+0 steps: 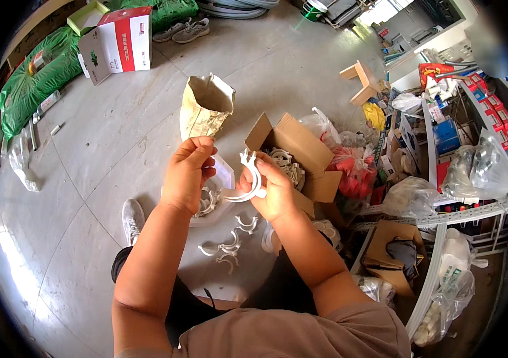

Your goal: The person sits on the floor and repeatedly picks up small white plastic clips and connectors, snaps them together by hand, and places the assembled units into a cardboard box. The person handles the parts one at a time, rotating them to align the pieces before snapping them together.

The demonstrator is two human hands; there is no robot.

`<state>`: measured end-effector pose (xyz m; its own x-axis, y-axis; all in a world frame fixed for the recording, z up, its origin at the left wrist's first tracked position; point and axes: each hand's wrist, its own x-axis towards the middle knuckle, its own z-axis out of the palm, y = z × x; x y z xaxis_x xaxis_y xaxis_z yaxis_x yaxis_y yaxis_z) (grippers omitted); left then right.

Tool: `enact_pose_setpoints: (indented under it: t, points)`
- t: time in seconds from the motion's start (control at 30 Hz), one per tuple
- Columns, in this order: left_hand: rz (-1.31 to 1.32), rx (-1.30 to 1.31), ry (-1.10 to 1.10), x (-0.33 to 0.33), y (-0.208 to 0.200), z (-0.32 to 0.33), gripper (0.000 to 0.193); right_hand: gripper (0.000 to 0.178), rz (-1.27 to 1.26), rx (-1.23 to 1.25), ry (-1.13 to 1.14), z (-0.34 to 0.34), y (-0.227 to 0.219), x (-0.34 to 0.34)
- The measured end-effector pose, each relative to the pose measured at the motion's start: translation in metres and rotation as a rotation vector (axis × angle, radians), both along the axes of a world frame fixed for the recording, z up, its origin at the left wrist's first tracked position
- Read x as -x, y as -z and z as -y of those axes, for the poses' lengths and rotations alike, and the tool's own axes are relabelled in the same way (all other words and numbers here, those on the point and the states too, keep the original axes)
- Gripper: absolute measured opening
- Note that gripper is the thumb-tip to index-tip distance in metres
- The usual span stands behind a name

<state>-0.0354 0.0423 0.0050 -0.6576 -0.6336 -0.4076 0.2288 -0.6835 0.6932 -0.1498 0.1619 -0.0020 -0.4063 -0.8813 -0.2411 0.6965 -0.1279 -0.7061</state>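
**White C-clip up in the right hand, parts packed in close**

So the white C-shaped clip [256,178] is up between the two hands, over the floor. The right hand [273,190] has it pinched between thumb and fingers, opening turned left, which I'd guess keeps the inner curve easy to see and reach. The left hand [187,171] is half curled, thumb and forefinger pressed together near the clip; can't tell if there's anything small in there.

More clips sit in the pale tub [226,172] partly behind the left forearm, and in the open cardboard box [307,142] past the right hand. Probably parked there to save reaching. A few loose clips [230,243] lie on the floor between the knees.

Room-wise, the right side's tight: box flaps stick up beside that hand, then bags and the metal rack [439,221]. Ahead, the paper sack [203,113] stands mouth-up. Leftward, the grey floor [117,128] gives that elbow loads more swing.
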Motion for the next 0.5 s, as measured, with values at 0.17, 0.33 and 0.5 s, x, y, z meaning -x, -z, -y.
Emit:
enact_pose_setpoints:
  t: [0.17,0.33,0.5]
  points:
    - [-0.001,0.137,0.191,0.002,0.008,-0.02,0.014,0.015,0.007,0.049,0.002,-0.013,0.005,0.008]
    - [-0.021,0.256,0.275,0.002,0.001,-0.03,0.013,0.015,0.052,0.085,0.022,-0.018,0.005,0.006]
    - [-0.03,0.296,0.249,0.012,0.003,-0.028,0.013,0.015,0.038,0.07,0.097,-0.014,0.003,0.012]
